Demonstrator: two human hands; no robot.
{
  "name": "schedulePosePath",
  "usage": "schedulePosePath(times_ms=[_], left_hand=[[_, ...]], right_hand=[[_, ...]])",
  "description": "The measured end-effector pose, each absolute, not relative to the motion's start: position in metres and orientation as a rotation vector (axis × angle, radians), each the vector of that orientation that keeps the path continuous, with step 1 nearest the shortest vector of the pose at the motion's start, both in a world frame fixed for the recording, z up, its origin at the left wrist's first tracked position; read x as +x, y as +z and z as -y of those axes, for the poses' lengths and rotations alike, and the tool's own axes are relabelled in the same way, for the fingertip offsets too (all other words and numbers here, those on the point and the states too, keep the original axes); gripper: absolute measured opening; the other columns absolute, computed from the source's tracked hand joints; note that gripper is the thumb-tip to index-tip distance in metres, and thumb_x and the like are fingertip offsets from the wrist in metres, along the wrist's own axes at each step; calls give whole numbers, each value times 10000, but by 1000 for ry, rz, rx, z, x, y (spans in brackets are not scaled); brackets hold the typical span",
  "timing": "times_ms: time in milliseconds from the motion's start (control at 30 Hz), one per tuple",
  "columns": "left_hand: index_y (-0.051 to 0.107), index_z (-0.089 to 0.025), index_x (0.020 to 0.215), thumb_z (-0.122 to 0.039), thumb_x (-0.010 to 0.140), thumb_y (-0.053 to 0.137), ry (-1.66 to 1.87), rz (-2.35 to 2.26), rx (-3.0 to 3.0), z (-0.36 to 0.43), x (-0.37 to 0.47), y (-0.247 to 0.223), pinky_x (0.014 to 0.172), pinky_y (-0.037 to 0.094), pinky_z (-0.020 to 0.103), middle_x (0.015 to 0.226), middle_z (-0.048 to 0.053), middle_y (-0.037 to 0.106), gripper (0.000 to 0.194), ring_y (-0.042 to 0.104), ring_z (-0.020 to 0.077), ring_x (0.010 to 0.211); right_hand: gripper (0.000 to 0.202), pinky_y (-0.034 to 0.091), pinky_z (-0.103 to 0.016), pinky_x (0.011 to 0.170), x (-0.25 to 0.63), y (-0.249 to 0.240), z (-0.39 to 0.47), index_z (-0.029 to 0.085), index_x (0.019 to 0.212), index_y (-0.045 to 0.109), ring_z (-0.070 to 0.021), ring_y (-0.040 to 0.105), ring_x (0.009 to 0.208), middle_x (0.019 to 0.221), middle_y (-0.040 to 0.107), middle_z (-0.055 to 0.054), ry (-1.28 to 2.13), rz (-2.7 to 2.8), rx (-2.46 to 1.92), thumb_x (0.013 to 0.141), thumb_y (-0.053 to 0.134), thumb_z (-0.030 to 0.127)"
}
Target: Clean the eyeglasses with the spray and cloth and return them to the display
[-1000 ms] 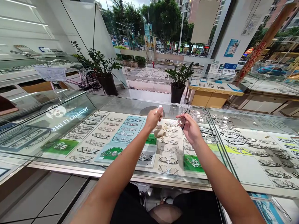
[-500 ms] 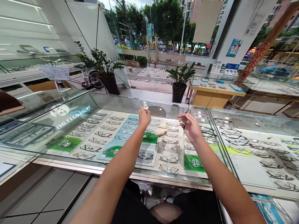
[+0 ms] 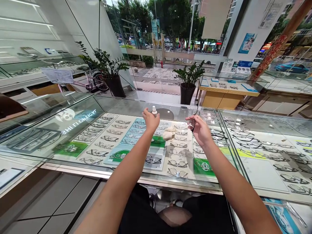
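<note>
A small white spray bottle [image 3: 154, 110] is upright at the far side of the glass counter. My left hand [image 3: 151, 121] is around its near side, with fingers spread on the left and the thumb on the right, loosened from it. In my right hand [image 3: 200, 128] a pair of eyeglasses [image 3: 194, 110] with a thin dark frame is pinched by the fingertips, held up above the counter. Between the hands, a crumpled beige cloth [image 3: 168, 133] lies on the glass top. My palm and fingers hide part of the eyeglasses.
Under the glass of the display counter [image 3: 117, 177] are rows of spectacle frames and several green cards [image 3: 205, 166]. Potted plants [image 3: 187, 92] stand beyond the counter, before a glass front. A wooden display table [image 3: 220, 97] is at the far right, a bicycle [image 3: 94, 79] at the left.
My left hand has loosened from the spray bottle, its fingers now spread apart. The right hand keeps the eyeglasses at nearly the same spot. The view has shifted slightly.
</note>
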State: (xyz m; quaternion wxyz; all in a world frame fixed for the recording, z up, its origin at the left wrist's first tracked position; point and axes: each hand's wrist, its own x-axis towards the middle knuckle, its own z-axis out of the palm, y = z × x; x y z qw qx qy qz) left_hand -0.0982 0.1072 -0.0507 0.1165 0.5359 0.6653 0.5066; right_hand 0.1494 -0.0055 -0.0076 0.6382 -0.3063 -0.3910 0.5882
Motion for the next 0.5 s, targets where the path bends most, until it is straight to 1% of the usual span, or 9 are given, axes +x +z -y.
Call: schedulePosePath(times_ms=[67, 133, 167, 200, 233, 333, 400, 433, 500], left_hand=[[371, -132, 1390, -226, 853, 697, 1678, -2052, 1556, -95, -93, -34, 1155, 356, 502, 1454, 265, 415, 635, 431, 364, 1391], [466, -174, 1297, -230, 929, 574, 1754, -1918, 1712, -81, -86, -15, 1046, 431, 413, 1282, 178, 565, 387, 572, 286, 1185], [520, -194, 1208, -239, 961, 508, 1652, -1798, 1831, -74, -82, -6, 938, 463, 367, 1118, 123, 625, 251, 616, 250, 1027], [560, -212, 1123, -271, 981, 475, 1484, -1698, 1944, -67, -79, 1, 832, 460, 336, 968, 78, 641, 176, 622, 229, 893], [583, -224, 1063, -328, 983, 492, 1299, -1644, 2032, -60, -75, 6, 755, 433, 317, 854, 48, 631, 160, 609, 219, 801], [610, -230, 903, -563, 874, 658, 741, -1679, 2164, -45, -67, 10, 670, 354, 304, 686, 31, 597, 338, 586, 236, 705], [597, -228, 797, -646, 761, 743, 440, -1688, 2181, -41, -65, 5, 669, 340, 303, 642, 39, 593, 444, 590, 252, 700], [586, -230, 762, -643, 707, 784, 327, -1660, 2179, -41, -66, 2, 671, 342, 301, 633, 38, 596, 462, 590, 254, 696], [580, -236, 747, -537, 609, 864, 182, -1593, 2162, -43, -70, -2, 669, 348, 297, 648, 29, 618, 436, 588, 249, 692]], right_hand=[[168, 466, -274, 665, 150, -7, 6, 259, 860, 715, -153, 630, 802, 996, 780, -15, 1341, 891, -703, 852, 770, 418], [164, 465, -273, 660, 151, -6, 6, 262, 858, 714, -153, 631, 798, 993, 780, -13, 1341, 892, -704, 852, 768, 417], [160, 465, -272, 659, 151, -5, 5, 261, 858, 715, -153, 630, 798, 992, 780, -13, 1343, 892, -701, 851, 767, 412], [155, 465, -271, 657, 151, -5, 5, 260, 858, 717, -153, 630, 798, 989, 780, -15, 1347, 890, -697, 849, 766, 407], [150, 466, -270, 657, 152, -4, 5, 258, 858, 718, -153, 630, 799, 986, 780, -16, 1349, 888, -692, 849, 764, 401], [145, 471, -273, 659, 152, -3, 4, 260, 854, 714, -158, 631, 806, 984, 783, -18, 1346, 885, -693, 849, 757, 398], [152, 473, -280, 658, 152, -3, 4, 264, 854, 707, -164, 634, 809, 988, 785, -18, 1338, 891, -706, 849, 756, 407], [156, 473, -282, 658, 151, -3, 4, 265, 856, 705, -166, 635, 809, 989, 786, -18, 1335, 895, -712, 848, 758, 411], [162, 475, -283, 656, 151, -3, 4, 264, 859, 704, -167, 634, 807, 985, 786, -19, 1335, 900, -717, 847, 762, 415]])
